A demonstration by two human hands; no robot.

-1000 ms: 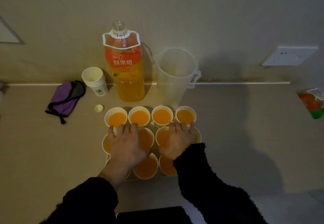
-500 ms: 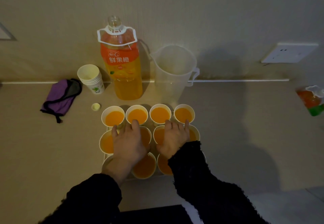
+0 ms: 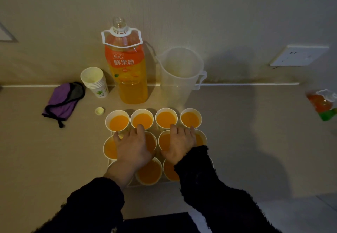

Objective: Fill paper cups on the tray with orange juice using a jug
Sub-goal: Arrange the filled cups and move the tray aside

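Several white paper cups (image 3: 117, 122) holding orange juice stand in rows on a white tray (image 3: 109, 161), most of which is hidden beneath them. My left hand (image 3: 134, 146) and my right hand (image 3: 179, 145) hover flat over the middle row, palms down, fingers spread, holding nothing. A clear plastic jug (image 3: 179, 74) stands empty behind the cups, against the wall. To its left stands an uncapped orange juice bottle (image 3: 127, 68), partly full.
A stack of spare paper cups (image 3: 94, 82) stands left of the bottle, with the yellow bottle cap (image 3: 99, 111) in front of it. A purple cloth pouch (image 3: 63, 100) lies at the left. Another bottle (image 3: 323, 105) lies at the right edge. A wall socket (image 3: 299, 55) is above it.
Both hands stay flat over the cups. The whole scene has shifted slightly up and left in view, from head movement.
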